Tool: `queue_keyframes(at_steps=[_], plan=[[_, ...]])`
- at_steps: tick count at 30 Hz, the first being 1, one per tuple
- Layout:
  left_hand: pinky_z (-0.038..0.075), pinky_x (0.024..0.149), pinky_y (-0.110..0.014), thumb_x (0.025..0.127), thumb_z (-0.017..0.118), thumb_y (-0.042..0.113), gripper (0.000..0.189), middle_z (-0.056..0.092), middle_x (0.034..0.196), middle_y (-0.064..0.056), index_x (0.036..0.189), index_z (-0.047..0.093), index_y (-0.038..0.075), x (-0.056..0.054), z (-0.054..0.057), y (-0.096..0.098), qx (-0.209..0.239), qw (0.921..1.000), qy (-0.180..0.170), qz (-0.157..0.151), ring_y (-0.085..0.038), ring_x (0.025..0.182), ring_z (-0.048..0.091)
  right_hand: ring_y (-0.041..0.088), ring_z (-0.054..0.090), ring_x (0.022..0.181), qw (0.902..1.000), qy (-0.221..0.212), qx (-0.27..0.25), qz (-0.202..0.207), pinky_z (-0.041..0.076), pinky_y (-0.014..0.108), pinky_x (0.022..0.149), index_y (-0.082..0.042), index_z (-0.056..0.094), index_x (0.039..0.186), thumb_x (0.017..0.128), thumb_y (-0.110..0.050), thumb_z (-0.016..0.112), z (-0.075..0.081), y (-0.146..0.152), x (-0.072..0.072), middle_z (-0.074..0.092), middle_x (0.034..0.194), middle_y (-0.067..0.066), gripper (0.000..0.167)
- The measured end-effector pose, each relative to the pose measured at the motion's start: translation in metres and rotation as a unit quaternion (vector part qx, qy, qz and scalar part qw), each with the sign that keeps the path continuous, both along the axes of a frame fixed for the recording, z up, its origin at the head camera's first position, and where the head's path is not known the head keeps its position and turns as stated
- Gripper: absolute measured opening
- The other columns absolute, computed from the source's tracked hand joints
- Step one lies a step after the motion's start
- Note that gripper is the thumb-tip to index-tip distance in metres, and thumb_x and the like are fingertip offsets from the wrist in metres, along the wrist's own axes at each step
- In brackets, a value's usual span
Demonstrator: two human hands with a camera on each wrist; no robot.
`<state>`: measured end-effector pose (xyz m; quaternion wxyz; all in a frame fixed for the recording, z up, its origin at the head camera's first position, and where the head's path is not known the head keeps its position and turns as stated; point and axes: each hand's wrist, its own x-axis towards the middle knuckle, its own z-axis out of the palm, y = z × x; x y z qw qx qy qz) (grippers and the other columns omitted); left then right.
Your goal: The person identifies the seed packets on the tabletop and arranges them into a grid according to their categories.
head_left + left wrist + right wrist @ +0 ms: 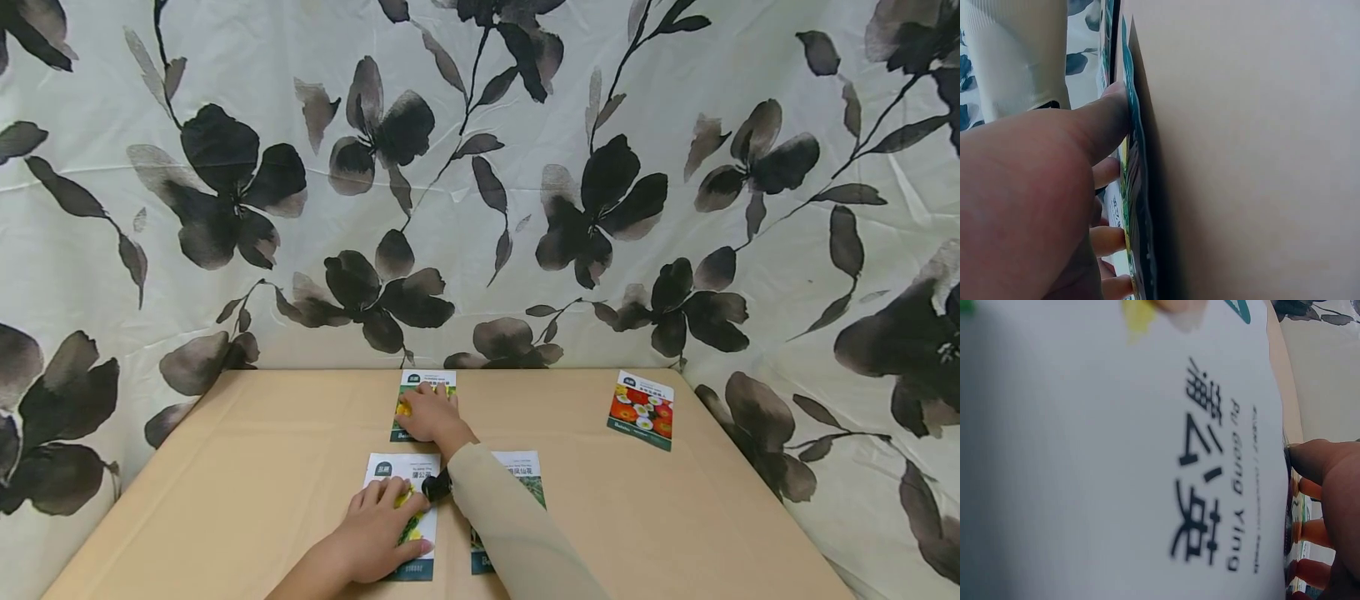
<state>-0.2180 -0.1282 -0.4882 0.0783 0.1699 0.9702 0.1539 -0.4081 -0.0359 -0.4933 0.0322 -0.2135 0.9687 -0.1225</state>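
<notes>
My left hand (378,527) rests spread on a seed packet (425,568) with a white top and yellow flowers near the front. In the left wrist view, the thumb and fingertips of this hand (1035,187) touch the packet's face (1141,187). Farther back, my right hand (430,414) lies on another packet (442,377) at the table's far edge, fingers extended over it. The right wrist view has the near packet (1097,456) filling most of it, with my right hand (1341,494) at the right edge.
A third packet (528,471) lies right of the near one, partly hidden under my right sleeve (510,525). At the far right is a packet with red and white flowers (642,410), slightly turned. Behind the tan table (262,450) hangs a floral cloth (480,208).
</notes>
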Motion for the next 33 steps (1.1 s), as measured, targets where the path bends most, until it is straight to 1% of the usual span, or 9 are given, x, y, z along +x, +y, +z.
queue_keyframes(at_steps=[2, 9, 12, 17, 20, 23, 26, 30, 33], plan=[[0.031, 0.104, -0.074, 0.092, 0.066, 0.06, 0.05, 0.048, 0.144, -0.017, 0.129, 0.06, 0.027, 0.0004, 0.0004, 0.0002, -0.001, 1.0, 0.0, 0.0, -0.045, 0.131, 0.04, 0.027, 0.042, 0.137, 1.0, -0.001, 0.0, 0.001, 0.031, 0.059, 0.117, -0.038, 0.057, 0.144, 0.101, -0.052, 0.057, -0.0003, -0.0005, -0.0004, 0.051, 0.149, -0.002, 0.045], [0.03, 0.106, -0.074, 0.093, 0.065, 0.059, 0.049, 0.048, 0.146, -0.019, 0.128, 0.06, 0.026, -0.0004, -0.0034, 0.0008, 0.002, 1.0, -0.004, -0.005, -0.048, 0.133, 0.04, 0.027, 0.043, 0.138, 1.0, -0.004, 0.005, 0.001, 0.031, 0.06, 0.117, -0.04, 0.057, 0.143, 0.101, -0.054, 0.057, -0.0022, -0.0021, -0.0009, 0.051, 0.15, -0.003, 0.045], [0.03, 0.106, -0.074, 0.092, 0.065, 0.06, 0.05, 0.048, 0.146, -0.02, 0.129, 0.06, 0.025, -0.0006, -0.003, 0.0006, 0.001, 1.0, -0.002, -0.006, -0.048, 0.133, 0.039, 0.027, 0.043, 0.138, 1.0, -0.006, 0.005, 0.0, 0.03, 0.059, 0.117, -0.041, 0.057, 0.143, 0.1, -0.055, 0.057, -0.0035, -0.0037, -0.0017, 0.051, 0.15, -0.003, 0.045], [0.03, 0.107, -0.073, 0.092, 0.065, 0.061, 0.051, 0.047, 0.146, -0.019, 0.128, 0.06, 0.026, -0.0011, -0.0032, -0.0001, 0.002, 1.0, 0.002, -0.002, -0.048, 0.134, 0.039, 0.027, 0.042, 0.138, 1.0, -0.007, 0.006, 0.003, 0.03, 0.059, 0.118, -0.041, 0.056, 0.145, 0.101, -0.054, 0.056, -0.0006, -0.0054, -0.0012, 0.051, 0.15, -0.003, 0.046], [0.03, 0.107, -0.073, 0.092, 0.064, 0.063, 0.051, 0.048, 0.146, -0.019, 0.127, 0.06, 0.026, -0.0019, -0.0057, -0.0003, 0.003, 1.0, 0.005, -0.001, -0.048, 0.134, 0.039, 0.027, 0.042, 0.138, 0.9999, -0.01, 0.007, 0.006, 0.03, 0.059, 0.119, -0.04, 0.056, 0.145, 0.101, -0.054, 0.055, 0.0018, -0.0053, -0.0006, 0.05, 0.151, -0.003, 0.046], [0.029, 0.108, -0.074, 0.092, 0.062, 0.065, 0.053, 0.047, 0.148, -0.02, 0.13, 0.06, 0.027, -0.002, -0.0053, -0.0003, 0.0, 1.0, -0.002, -0.001, -0.048, 0.135, 0.038, 0.027, 0.041, 0.139, 0.9999, -0.012, 0.008, 0.008, 0.029, 0.059, 0.119, -0.041, 0.056, 0.145, 0.101, -0.054, 0.055, 0.0026, -0.0048, -0.001, 0.05, 0.151, -0.002, 0.046], [0.028, 0.109, -0.074, 0.092, 0.063, 0.063, 0.053, 0.047, 0.149, -0.019, 0.131, 0.06, 0.026, -0.0016, -0.0028, 0.0004, -0.002, 0.9999, -0.011, 0.004, -0.048, 0.136, 0.037, 0.027, 0.041, 0.14, 0.9999, -0.009, 0.01, 0.01, 0.029, 0.059, 0.119, -0.042, 0.056, 0.145, 0.101, -0.054, 0.055, 0.0022, -0.0045, -0.0017, 0.05, 0.152, -0.002, 0.046], [0.028, 0.109, -0.073, 0.092, 0.065, 0.06, 0.053, 0.047, 0.148, -0.019, 0.131, 0.06, 0.024, -0.0012, 0.0001, 0.0009, -0.005, 0.9999, -0.013, 0.006, -0.049, 0.136, 0.037, 0.027, 0.042, 0.139, 0.9998, -0.007, 0.011, 0.012, 0.03, 0.059, 0.118, -0.042, 0.056, 0.146, 0.101, -0.055, 0.055, 0.0018, -0.0052, -0.0019, 0.05, 0.151, -0.003, 0.046], [0.028, 0.109, -0.073, 0.092, 0.064, 0.061, 0.055, 0.046, 0.149, -0.02, 0.132, 0.06, 0.024, -0.0014, 0.0001, 0.0006, -0.009, 0.9999, -0.013, 0.001, -0.049, 0.136, 0.037, 0.027, 0.042, 0.139, 0.9998, -0.008, 0.012, 0.011, 0.03, 0.059, 0.118, -0.042, 0.056, 0.146, 0.101, -0.055, 0.055, 0.0018, -0.0062, -0.0013, 0.05, 0.151, -0.003, 0.046]])
